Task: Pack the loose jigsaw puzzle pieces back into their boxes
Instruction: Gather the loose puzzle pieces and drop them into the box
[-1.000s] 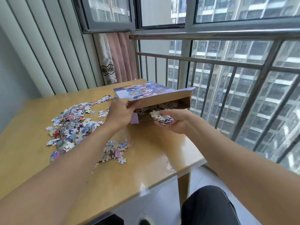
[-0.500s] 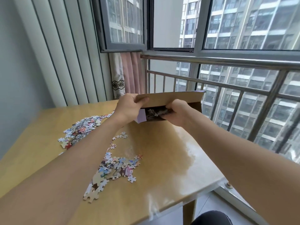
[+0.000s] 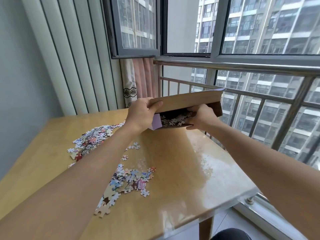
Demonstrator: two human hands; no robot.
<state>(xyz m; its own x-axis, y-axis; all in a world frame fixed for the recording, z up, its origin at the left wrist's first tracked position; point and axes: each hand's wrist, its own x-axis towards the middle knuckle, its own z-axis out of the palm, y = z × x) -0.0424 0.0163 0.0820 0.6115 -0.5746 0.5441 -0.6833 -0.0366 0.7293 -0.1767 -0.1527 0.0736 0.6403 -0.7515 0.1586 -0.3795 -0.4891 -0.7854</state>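
Hands (image 3: 141,113) two on one box (image 3: 187,101), two loose piece heaps (image 3: 128,181)

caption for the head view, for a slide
Left hand lifts the flap of the puzzle box while the right hand reaches inside; loose pieces lie on the table.

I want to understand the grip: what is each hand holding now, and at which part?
The left hand grips the puzzle box by the near-left corner of its lifted top flap. The right hand reaches into its opening; its fingers are hidden.
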